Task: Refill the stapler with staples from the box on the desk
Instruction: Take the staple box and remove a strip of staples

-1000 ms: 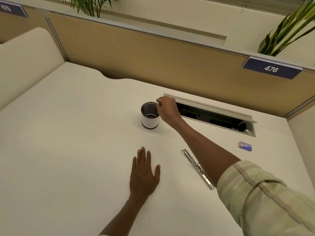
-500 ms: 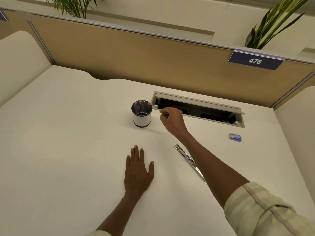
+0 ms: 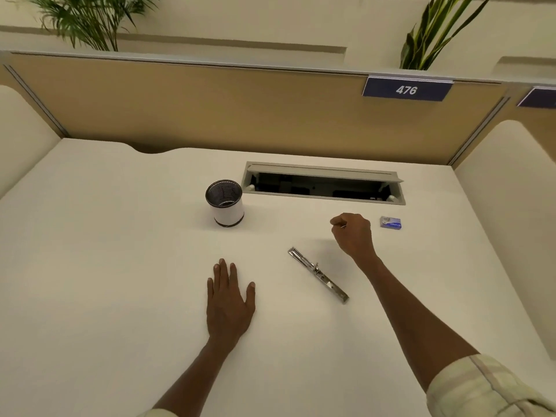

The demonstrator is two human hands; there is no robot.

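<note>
The right hand (image 3: 352, 233) hovers above the counter (image 3: 120, 266), its grip curled and pinching a small thin metal piece (image 3: 343, 226). The opened stapler (image 3: 318, 275) lies just below-left of this grip; the staple box (image 3: 390, 222) sits just right. The left hand (image 3: 229, 305) rests flat, fingers straight.

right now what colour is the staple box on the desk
Blue, with a paler grey end, as the head view shows the staple box.

Desk (image 3: 120, 266) cream-white. Stapler (image 3: 318, 273), lower centre-right, bright silver. Staple box (image 3: 390, 222), right of centre, blue with white print. Pen cup (image 3: 225, 203) white with black mesh inside. Partition (image 3: 210, 109) tan; number plate (image 3: 406, 89), upper right, navy with white digits. Sleeve (image 3: 487, 389), lower right, pale green plaid.
</note>
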